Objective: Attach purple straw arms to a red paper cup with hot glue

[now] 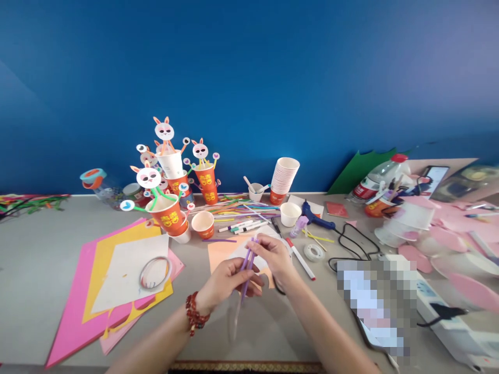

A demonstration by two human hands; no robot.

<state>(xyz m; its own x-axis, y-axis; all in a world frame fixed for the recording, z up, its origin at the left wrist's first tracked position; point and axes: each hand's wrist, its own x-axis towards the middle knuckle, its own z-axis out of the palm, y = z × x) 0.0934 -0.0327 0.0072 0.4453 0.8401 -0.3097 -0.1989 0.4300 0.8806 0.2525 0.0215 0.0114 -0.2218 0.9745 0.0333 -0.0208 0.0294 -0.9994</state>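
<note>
Over the middle of the table, my left hand (234, 278) and my right hand (273, 254) are close together on thin purple pipe cleaners (249, 264). The fingers of my right hand pinch the upper end, where a small whitish tip shows. Lower down, the thumb and fingers of my left hand close round the strips. A thin pale stick (236, 317) hangs below my left hand; how it joins the purple strips is hidden. Beneath my hands lie an orange sheet (218, 254) and a white sheet (237, 252).
Paper cups with rabbit figures (167, 215) stand at the back left, near coloured paper sheets (74, 306) and a tape roll (155, 272). Behind my hands are markers (244, 226), a stack of cups (285, 176) and a blue glue gun (317, 218). A phone (374, 306) and power strip (440, 311) lie right.
</note>
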